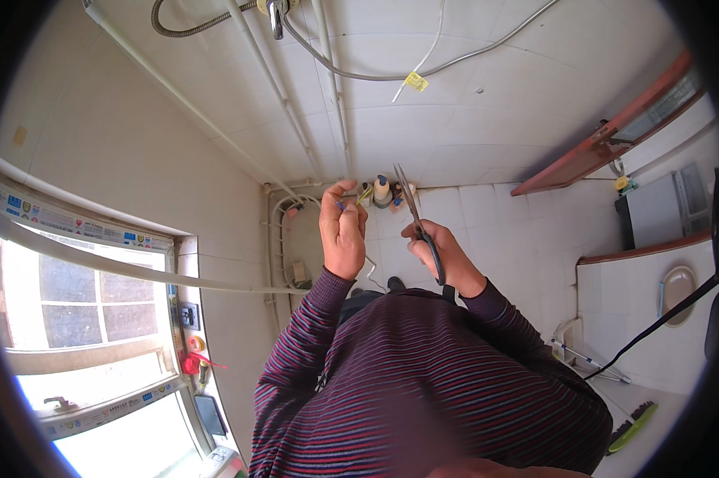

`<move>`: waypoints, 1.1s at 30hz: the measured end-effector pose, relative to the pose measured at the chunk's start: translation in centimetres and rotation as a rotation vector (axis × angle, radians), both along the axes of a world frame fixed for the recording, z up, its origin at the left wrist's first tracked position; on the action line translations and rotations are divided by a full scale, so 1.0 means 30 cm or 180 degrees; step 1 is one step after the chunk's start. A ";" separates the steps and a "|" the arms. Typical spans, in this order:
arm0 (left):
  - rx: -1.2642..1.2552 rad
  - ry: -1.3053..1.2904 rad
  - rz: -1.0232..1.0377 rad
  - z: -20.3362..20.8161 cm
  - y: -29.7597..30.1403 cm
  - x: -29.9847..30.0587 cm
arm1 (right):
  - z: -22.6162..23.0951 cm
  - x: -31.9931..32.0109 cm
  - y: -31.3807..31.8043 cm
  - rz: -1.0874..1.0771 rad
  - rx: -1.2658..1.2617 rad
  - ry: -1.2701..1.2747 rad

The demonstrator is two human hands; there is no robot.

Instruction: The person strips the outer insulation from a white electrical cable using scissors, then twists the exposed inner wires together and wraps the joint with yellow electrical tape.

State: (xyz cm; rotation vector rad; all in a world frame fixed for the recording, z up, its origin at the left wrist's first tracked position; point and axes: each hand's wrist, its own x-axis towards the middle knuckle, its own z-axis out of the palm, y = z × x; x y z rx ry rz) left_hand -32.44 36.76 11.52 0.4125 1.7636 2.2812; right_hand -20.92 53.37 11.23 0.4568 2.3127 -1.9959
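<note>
My right hand (pixel 455 261) is closed round the dark handles of a pair of scissors (pixel 416 213). Their long metal blades point up and away from me, slightly parted at the tips. To the left, my left hand (pixel 342 240) is raised with its fingers bent together. It pinches a small yellow-green and blue thing (pixel 365 195), too small to name. The blades are to the right of this thing and do not touch it. Below and behind the hands, a pale bottle with a blue top (pixel 382 188) stands by the wall.
A metal hose (pixel 359 77) and a thin tube with a yellow tag (pixel 416 81) hang on the tiled wall ahead. White pipes (pixel 272 72) run along it. A bright window (pixel 97 319) is at left. At right are a brown door (pixel 574 163) and a green brush (pixel 634 430).
</note>
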 end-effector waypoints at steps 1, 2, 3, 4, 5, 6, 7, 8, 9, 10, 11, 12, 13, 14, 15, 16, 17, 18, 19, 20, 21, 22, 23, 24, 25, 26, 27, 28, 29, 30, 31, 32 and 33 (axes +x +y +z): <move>0.0043 -0.0006 0.0040 -0.001 0.005 0.004 | 0.006 -0.004 -0.006 -0.0024 -0.0129 -0.0005; 0.0086 -0.0012 0.0080 -0.002 0.007 0.006 | 0.019 -0.017 -0.017 -0.0048 -0.0257 -0.0010; 0.0131 -0.0103 0.0046 0.001 0.004 0.008 | 0.026 -0.033 -0.029 -0.0072 -0.0385 -0.0016; 0.0177 -0.0195 -0.0011 0.010 0.004 0.011 | 0.029 -0.051 -0.039 -0.0189 -0.0429 0.0150; 0.0226 -0.0287 -0.0077 0.016 0.006 0.013 | 0.033 -0.074 -0.049 -0.0314 -0.0467 0.0318; 0.0190 -0.0303 -0.0130 0.016 0.006 0.016 | 0.038 -0.098 -0.057 -0.0438 -0.0503 0.0487; 0.0154 -0.0313 -0.0171 0.015 0.003 0.018 | 0.048 -0.126 -0.062 -0.0491 -0.0614 0.0624; 0.0116 -0.0321 -0.0205 0.015 0.000 0.020 | 0.062 -0.156 -0.068 -0.0537 -0.0727 0.0764; 0.0111 -0.0312 -0.0248 0.011 0.000 0.025 | 0.074 -0.180 -0.071 -0.0582 -0.0839 0.0905; 0.0109 -0.0304 -0.0267 0.002 -0.005 0.031 | 0.080 -0.198 -0.076 -0.0602 -0.0937 0.0995; 0.0107 -0.0296 -0.0284 -0.001 -0.007 0.033 | 0.079 -0.207 -0.074 -0.0583 -0.1070 0.0995; 0.0131 -0.0367 -0.0276 0.002 -0.006 0.035 | 0.073 -0.215 -0.073 -0.0561 -0.1204 0.0995; 0.0163 -0.0447 -0.0257 0.005 -0.004 0.039 | 0.068 -0.220 -0.073 -0.0529 -0.1332 0.0981; 0.0195 -0.0527 -0.0238 0.006 -0.006 0.041 | 0.067 -0.222 -0.076 -0.0528 -0.1317 0.1013; 0.0151 -0.0628 -0.0312 -0.006 -0.014 0.037 | 0.066 -0.224 -0.078 -0.0527 -0.1302 0.1046; 0.0108 -0.0729 -0.0377 -0.027 -0.026 0.030 | 0.067 -0.226 -0.081 -0.0517 -0.1290 0.1077; 0.0065 -0.0829 -0.0445 -0.042 -0.035 0.026 | 0.073 -0.226 -0.086 -0.0562 -0.1171 0.1051; 0.0069 -0.0677 -0.0319 -0.055 -0.037 0.028 | 0.086 -0.223 -0.091 -0.0609 -0.1052 0.1026; 0.0067 -0.0520 -0.0196 -0.059 -0.035 0.030 | 0.094 -0.222 -0.096 -0.0659 -0.0935 0.1009; 0.0064 -0.0362 -0.0076 -0.064 -0.032 0.031 | 0.093 -0.224 -0.099 -0.0676 -0.0869 0.1013; 0.0013 -0.0280 0.0027 -0.074 -0.031 0.029 | 0.090 -0.225 -0.101 -0.0694 -0.0802 0.1018; -0.0037 -0.0203 0.0126 -0.085 -0.029 0.028 | 0.088 -0.222 -0.103 -0.0716 -0.0732 0.1019; -0.0086 -0.0126 0.0224 -0.093 -0.028 0.028 | 0.087 -0.215 -0.105 -0.0691 -0.0685 0.1039; 0.0046 -0.0225 0.0285 -0.096 -0.026 0.025 | 0.085 -0.204 -0.109 -0.0666 -0.0639 0.1058; 0.0184 -0.0327 0.0344 -0.097 -0.020 0.020 | 0.081 -0.190 -0.114 -0.0643 -0.0585 0.1075; 0.0323 -0.0430 0.0401 -0.094 -0.013 0.015 | 0.068 -0.177 -0.122 -0.0641 -0.0521 0.1082; 0.0465 -0.0584 0.0387 -0.086 -0.006 0.011 | 0.044 -0.161 -0.134 -0.0641 -0.0456 0.1090; 0.0608 -0.0740 0.0354 -0.059 0.006 0.006 | 0.020 -0.144 -0.143 -0.0659 -0.0385 0.1099; 0.0745 -0.0892 0.0320 -0.036 0.014 0.004 | -0.001 -0.125 -0.169 -0.0635 -0.0395 0.0963; 0.0746 -0.0874 0.0206 -0.024 0.019 0.006 | -0.009 -0.112 -0.177 -0.0539 -0.0368 0.0975; 0.0745 -0.0853 0.0103 -0.015 0.021 0.008 | -0.013 -0.106 -0.181 -0.0433 -0.0345 0.0988; 0.0743 -0.0831 -0.0003 -0.010 0.023 0.009 | -0.008 -0.108 -0.171 -0.0479 -0.0205 0.0980; 0.0727 -0.0678 0.0011 -0.009 0.024 0.006 | 0.003 -0.112 -0.149 -0.0527 -0.0066 0.0971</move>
